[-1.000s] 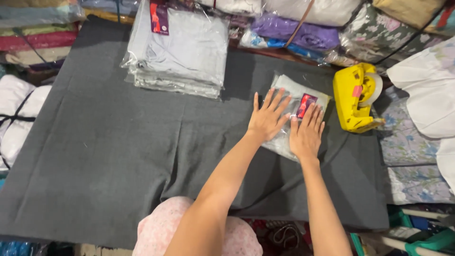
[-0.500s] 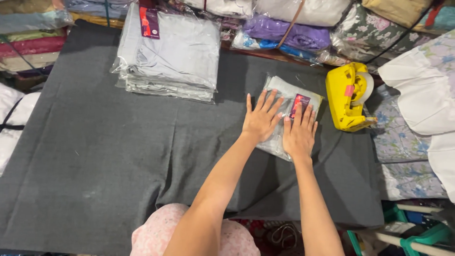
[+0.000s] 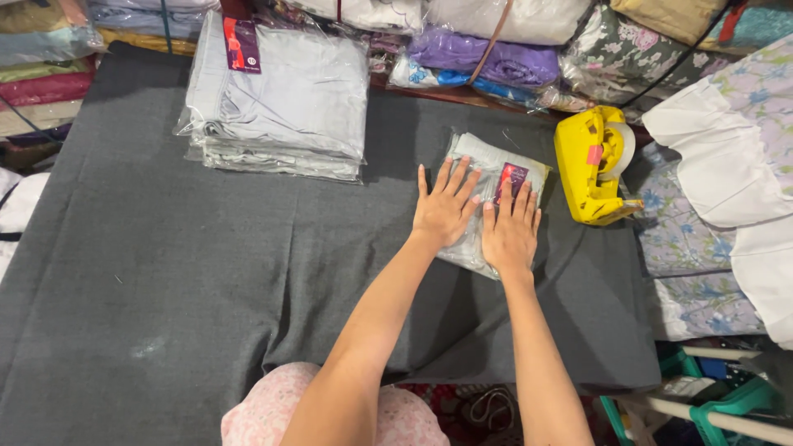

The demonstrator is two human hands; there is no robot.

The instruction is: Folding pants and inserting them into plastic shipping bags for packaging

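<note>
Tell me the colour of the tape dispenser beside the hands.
Bright yellow; the tape dispenser shows clearly in the head view.

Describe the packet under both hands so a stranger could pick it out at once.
On the grey cloth, right of the big stack of bagged grey fabric and beside the yellow tape dispenser, lies a small clear-bagged grey packet. It alone is single, small and red-tagged.

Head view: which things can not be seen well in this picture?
- Packet: its middle is hidden under the left hand and right hand.
- Stack of packets: its count is unclear, the layers are too thin.
- Tape dispenser: its far side is turned away.
- Bundles behind: cut off by the top edge.
</note>
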